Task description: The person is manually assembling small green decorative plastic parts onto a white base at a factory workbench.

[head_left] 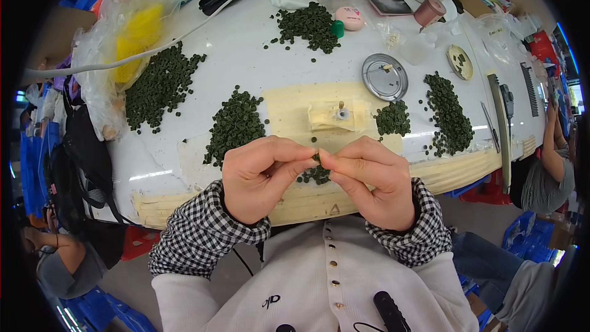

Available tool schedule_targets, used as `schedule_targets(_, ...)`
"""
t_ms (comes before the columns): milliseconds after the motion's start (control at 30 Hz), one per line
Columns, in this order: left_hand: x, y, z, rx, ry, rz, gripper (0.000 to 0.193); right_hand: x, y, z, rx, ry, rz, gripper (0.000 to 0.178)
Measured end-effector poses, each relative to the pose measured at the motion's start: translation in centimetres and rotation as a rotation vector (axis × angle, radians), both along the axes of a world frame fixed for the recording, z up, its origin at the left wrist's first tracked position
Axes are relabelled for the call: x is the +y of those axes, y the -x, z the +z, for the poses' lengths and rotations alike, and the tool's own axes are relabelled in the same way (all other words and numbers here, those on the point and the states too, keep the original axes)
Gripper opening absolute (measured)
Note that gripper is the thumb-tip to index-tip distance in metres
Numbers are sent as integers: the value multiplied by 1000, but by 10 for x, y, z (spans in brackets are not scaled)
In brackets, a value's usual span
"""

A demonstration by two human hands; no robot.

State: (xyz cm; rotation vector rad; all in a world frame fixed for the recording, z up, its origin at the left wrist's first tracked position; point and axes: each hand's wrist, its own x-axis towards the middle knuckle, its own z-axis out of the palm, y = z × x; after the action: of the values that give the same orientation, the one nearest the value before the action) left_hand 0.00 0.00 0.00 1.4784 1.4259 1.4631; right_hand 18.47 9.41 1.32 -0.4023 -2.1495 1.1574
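Observation:
My left hand point(261, 175) and my right hand point(372, 178) meet at the front of the table, thumbs and forefingers pinched together. Between the fingertips is a small dark green piece point(316, 156), mostly covered, which looks like the pieces lying in piles around. A small pile of these green pieces point(315, 176) lies below my fingertips. Just beyond my hands, a taped block with a short upright peg point(335, 117) is fixed on the yellowish taped area. To the left is a larger pile of green pieces point(235, 126); a small one point(393, 118) lies to the right.
More green piles lie at the far left point(163, 83), back point(310, 26) and right point(448, 114). A round metal lid point(385, 77) sits beyond my right hand. A white cable point(153, 51) crosses the left side. Tweezers point(490, 126) and a long metal strip point(501, 129) lie at right.

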Motion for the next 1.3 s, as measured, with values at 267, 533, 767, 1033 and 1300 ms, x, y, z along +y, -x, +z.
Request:
schedule_targets(267, 2, -3, 0, -16, 77, 29, 13, 2, -1, 2, -12, -25, -37, 28)
schedule_targets(533, 7, 6, 6, 229, 258, -106, 7, 23, -32, 4, -334, -290, -272, 12)
schedule_targets(767, 9, 13, 5, -125, 479, -117, 13, 18, -41, -8, -419, -459, -195, 13)
schedule_targets(1033, 14, 16, 14, -679, 578, -272, 24, 11, -33, -18, -369, -647, -284, 17)
schedule_targets(1300, 14, 17, 11, -632, 687, -247, 21, 10, -29, -22, -311, -477, -256, 17)
